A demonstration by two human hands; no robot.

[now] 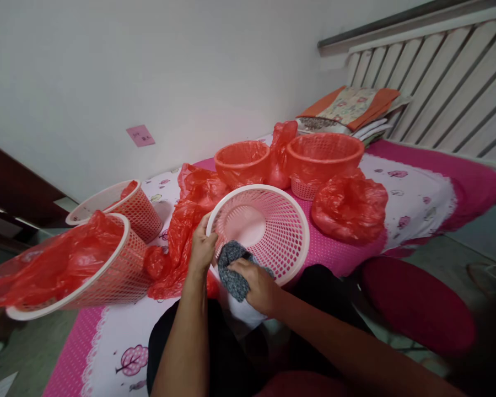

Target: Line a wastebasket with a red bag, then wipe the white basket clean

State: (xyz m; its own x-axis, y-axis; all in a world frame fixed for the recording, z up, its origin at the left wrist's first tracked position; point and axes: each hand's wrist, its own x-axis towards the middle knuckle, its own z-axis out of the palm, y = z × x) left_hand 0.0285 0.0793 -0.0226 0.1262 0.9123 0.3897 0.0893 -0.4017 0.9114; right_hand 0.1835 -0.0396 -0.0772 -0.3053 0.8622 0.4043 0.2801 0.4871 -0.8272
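Observation:
A pale pink perforated plastic basket (287, 237) is tilted toward me above my lap, its open mouth facing up. My left hand (202, 245) grips its rim on the left side, thumb over the edge. In my right hand (252, 281) is a bunched dark grey cloth (232, 270), pressed at the near inside edge of the same basket. Below the cloth something white (246, 314) shows between my knees; I cannot make out what it is. A crumpled red plastic bag (179, 248) lies just left of my left hand.
Two pink baskets (143, 218) lie on their sides at left with red bags. Two baskets lined with red bags (242, 157) (324, 149) stand behind, a puffed red bag (349, 207) at right. Folded textiles (351, 110) lie near the radiator (438, 82). A dark red stool (417, 303) stands right.

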